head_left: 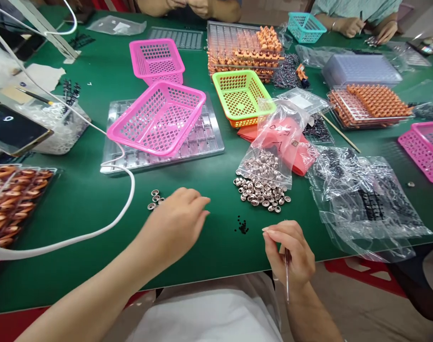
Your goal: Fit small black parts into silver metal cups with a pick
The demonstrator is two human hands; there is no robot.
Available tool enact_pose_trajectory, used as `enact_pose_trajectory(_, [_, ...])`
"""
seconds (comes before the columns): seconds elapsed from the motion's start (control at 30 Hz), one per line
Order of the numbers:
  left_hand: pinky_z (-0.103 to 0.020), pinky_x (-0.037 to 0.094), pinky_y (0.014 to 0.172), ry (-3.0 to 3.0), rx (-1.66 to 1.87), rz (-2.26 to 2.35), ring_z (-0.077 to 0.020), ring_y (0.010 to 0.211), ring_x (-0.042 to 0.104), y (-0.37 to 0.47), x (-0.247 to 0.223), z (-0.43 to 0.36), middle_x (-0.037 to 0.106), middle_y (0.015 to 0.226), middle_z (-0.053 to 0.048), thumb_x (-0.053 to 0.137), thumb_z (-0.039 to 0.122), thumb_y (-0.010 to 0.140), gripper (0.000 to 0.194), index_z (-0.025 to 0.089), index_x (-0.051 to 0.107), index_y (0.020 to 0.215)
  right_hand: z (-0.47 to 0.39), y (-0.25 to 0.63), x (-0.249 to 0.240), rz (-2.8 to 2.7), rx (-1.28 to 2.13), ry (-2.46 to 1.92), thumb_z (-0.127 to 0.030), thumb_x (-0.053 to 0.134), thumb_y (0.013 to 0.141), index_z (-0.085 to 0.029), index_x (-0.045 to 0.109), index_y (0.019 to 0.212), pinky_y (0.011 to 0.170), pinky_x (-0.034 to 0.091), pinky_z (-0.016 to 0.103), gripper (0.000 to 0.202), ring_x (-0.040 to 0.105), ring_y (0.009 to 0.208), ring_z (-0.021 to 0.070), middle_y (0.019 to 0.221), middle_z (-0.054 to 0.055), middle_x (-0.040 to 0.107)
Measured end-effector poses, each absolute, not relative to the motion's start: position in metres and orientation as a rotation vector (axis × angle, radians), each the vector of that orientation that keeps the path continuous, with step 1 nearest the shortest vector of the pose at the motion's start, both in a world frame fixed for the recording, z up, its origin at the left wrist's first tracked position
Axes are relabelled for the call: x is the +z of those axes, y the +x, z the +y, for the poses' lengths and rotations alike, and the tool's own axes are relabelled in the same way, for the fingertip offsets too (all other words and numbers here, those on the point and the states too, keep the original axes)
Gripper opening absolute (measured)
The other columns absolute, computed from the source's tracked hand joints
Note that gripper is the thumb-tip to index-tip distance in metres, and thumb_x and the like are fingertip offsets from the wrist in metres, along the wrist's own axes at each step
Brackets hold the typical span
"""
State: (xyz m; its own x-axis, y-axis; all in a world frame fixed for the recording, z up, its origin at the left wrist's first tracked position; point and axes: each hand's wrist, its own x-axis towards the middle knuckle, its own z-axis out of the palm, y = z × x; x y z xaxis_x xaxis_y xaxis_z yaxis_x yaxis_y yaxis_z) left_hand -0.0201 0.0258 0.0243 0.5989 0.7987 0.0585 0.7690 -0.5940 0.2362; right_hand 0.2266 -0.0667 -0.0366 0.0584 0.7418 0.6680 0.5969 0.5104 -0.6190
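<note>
My left hand (177,218) is over the table with its fingers curled together. Whatever it holds, if anything, is hidden. Partly behind it lie several small silver metal cups (155,193). In my right hand (291,251) a thin metal stick-like tool (287,280) rests upright between the fingers, while thumb and forefinger are pinched at the tip. Between the hands sits a little cluster of tiny black pieces (243,227). Beyond it, a heap of silver metal cups (261,192) spills from a clear plastic bag (278,137).
Pink baskets (157,118) stand on a clear tray (212,137); a green basket (241,99) is to their right. Plastic bags (369,204) lie at right. A white cable (105,230) loops at left near trays of orange parts (16,204). Co-workers' hands (351,27) show across the table.
</note>
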Motion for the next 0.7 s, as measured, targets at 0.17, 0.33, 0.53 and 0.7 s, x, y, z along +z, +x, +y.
enact_pose_trajectory(0.17, [-0.038, 0.056, 0.08, 2.552, 0.259, 0.982, -0.0269, 0.098, 0.064, 0.051, 0.007, 0.035, 0.068, 0.106, -0.011, 0.059, 0.016, 0.095, 0.019, 0.013, 0.067, 0.112, -0.067, 0.226, -0.035, -1.611, 0.138, -1.197, 0.0, 0.069, 0.081, -0.023, 0.064, 0.11, 0.063, 0.057, 0.037, 0.038, 0.067, 0.076, 0.0183, 0.091, 0.005, 0.073])
enact_pose_trajectory(0.33, [-0.037, 0.055, 0.075, 2.517, 0.258, 1.007, -0.0259, 0.092, 0.065, 0.078, -0.014, 0.046, 0.067, 0.097, -0.01, 0.054, 0.015, 0.097, 0.015, 0.013, 0.068, 0.102, -0.068, 0.226, -0.035, -1.598, 0.159, -1.21, 0.001, 0.069, 0.082, -0.023, 0.063, 0.111, 0.066, 0.058, 0.038, 0.038, 0.067, 0.079, 0.0186, 0.091, 0.005, 0.073])
enact_pose_trajectory(0.53, [-0.034, 0.054, 0.075, 2.498, 0.235, 0.99, -0.0249, 0.088, 0.066, 0.069, -0.013, 0.045, 0.069, 0.09, -0.009, 0.055, 0.018, 0.097, 0.017, 0.014, 0.071, 0.092, -0.067, 0.227, -0.035, -1.62, 0.199, -1.172, 0.003, 0.069, 0.08, -0.021, 0.063, 0.112, 0.067, 0.057, 0.038, 0.041, 0.067, 0.08, 0.0184, 0.092, 0.006, 0.073])
enact_pose_trajectory(0.7, [-0.033, 0.054, 0.078, 2.473, 0.246, 1.016, -0.0239, 0.088, 0.068, 0.061, -0.012, 0.044, 0.071, 0.087, -0.008, 0.056, 0.018, 0.097, 0.018, 0.016, 0.072, 0.091, -0.065, 0.225, -0.033, -1.605, 0.224, -1.174, 0.003, 0.068, 0.081, -0.022, 0.064, 0.11, 0.068, 0.057, 0.037, 0.038, 0.067, 0.079, 0.0179, 0.092, 0.005, 0.073])
